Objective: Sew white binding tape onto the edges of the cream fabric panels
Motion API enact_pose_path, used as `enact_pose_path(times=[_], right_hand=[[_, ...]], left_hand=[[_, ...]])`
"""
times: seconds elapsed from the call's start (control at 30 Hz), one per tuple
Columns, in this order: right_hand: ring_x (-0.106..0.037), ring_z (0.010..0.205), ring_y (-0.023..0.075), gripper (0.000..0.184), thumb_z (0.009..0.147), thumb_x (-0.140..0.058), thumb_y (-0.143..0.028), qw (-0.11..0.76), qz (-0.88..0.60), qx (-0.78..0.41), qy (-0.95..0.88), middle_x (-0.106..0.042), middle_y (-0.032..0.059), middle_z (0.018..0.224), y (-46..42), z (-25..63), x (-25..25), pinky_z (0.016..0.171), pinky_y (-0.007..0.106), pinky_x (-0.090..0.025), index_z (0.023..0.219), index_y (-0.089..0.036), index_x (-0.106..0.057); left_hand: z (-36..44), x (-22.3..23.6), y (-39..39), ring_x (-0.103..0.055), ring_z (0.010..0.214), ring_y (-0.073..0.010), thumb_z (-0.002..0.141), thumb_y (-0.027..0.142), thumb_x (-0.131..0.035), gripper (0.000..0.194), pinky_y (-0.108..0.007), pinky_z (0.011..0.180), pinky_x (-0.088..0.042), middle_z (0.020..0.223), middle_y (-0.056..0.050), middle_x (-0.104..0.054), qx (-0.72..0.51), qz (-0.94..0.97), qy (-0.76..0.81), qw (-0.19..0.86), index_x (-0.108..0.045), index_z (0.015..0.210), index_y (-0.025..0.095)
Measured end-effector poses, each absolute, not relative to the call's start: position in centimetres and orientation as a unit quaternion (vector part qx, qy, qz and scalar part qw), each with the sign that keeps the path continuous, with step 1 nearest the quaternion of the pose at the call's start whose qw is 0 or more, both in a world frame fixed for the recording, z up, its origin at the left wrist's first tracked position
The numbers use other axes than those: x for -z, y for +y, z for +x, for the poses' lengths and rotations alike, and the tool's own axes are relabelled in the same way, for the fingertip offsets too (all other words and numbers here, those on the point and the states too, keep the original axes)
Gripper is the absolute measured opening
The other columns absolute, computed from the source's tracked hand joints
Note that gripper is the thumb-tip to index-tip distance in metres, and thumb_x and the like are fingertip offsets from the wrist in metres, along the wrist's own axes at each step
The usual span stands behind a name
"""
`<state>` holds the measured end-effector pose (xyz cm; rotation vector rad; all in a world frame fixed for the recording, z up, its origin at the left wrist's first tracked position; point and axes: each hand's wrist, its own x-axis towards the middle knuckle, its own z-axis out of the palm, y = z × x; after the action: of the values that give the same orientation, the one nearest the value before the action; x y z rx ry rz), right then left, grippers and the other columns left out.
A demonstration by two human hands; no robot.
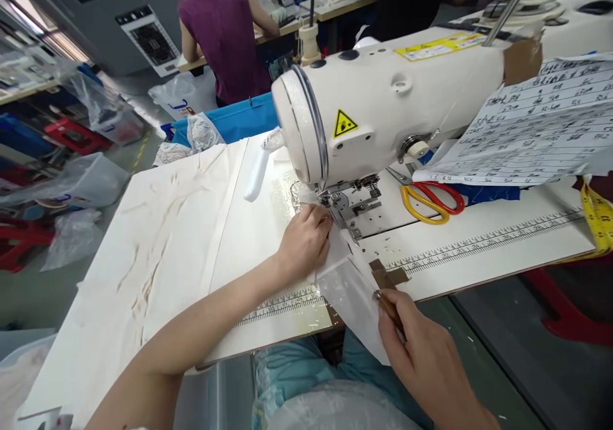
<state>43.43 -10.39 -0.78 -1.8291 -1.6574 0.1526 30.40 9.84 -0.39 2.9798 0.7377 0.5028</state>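
Note:
A white sewing machine (383, 104) stands over the table. Close to its needle, my left hand (306, 237) has its fingers curled and pinches white fabric (347, 296), which hangs over the table's front edge towards my lap. My right hand (421, 347) is wrapped round the wooden handle of an awl (390, 308). The awl's thin metal shaft points up and left across the fabric, towards the needle area. My left fingers partly hide the fabric by the presser foot.
Right of the needle lie scissors (428, 201) with red and yellow handles. A written paper sheet (536, 126) leans against the machine. A yellow tape measure (597, 216) hangs at the right edge. Pale cloth pieces (167, 219) cover the left of the table. Two people sit beyond.

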Motion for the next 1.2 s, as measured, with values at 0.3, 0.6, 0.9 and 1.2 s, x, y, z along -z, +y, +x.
enact_pose_path(times=[0.3,0.6,0.9,1.2], right_hand=[[-0.070,0.061,0.0147,0.024,0.101,-0.034,-0.017,0.285,-0.685,0.022,-0.670,-0.072,0.0059,0.084,-9.9,43.5,0.9,0.046,0.022,-0.050,0.110,-0.014,-0.056],[-0.072,0.068,0.0170,0.027,0.101,-0.031,-0.015,0.243,-0.698,0.056,-0.672,-0.073,0.0080,0.087,-9.1,43.9,0.7,0.049,0.023,-0.051,0.111,-0.013,-0.056],[-0.071,0.064,0.0167,0.026,0.099,-0.035,-0.012,0.207,-0.702,0.072,-0.677,-0.073,0.0079,0.086,-8.0,44.0,0.4,0.046,0.024,-0.047,0.110,-0.010,-0.058],[-0.071,0.073,0.0176,0.025,0.095,-0.040,-0.008,0.186,-0.715,0.032,-0.673,-0.072,0.0071,0.090,-6.8,43.9,0.3,0.054,0.025,-0.049,0.111,-0.013,-0.060]], left_hand=[[29.0,0.9,9.9,-0.052,0.129,-0.0261,0.090,0.013,-0.041,0.042,-0.047,0.112,-0.046,0.130,-0.014,-0.063,-0.166,0.962,0.201,0.078,-0.061,0.127,0.007],[29.4,1.4,9.5,-0.047,0.135,-0.0296,0.093,0.017,-0.039,0.047,-0.049,0.112,-0.045,0.137,-0.019,-0.057,-0.156,0.963,0.216,0.037,-0.055,0.134,0.001],[29.8,1.1,8.7,-0.045,0.133,-0.0324,0.093,0.019,-0.039,0.048,-0.048,0.110,-0.044,0.138,-0.020,-0.054,-0.135,0.960,0.245,0.001,-0.052,0.136,0.001],[29.5,1.3,8.1,-0.042,0.138,-0.0338,0.095,0.022,-0.036,0.050,-0.049,0.111,-0.040,0.144,-0.021,-0.050,-0.124,0.963,0.240,-0.017,-0.048,0.138,0.001]])
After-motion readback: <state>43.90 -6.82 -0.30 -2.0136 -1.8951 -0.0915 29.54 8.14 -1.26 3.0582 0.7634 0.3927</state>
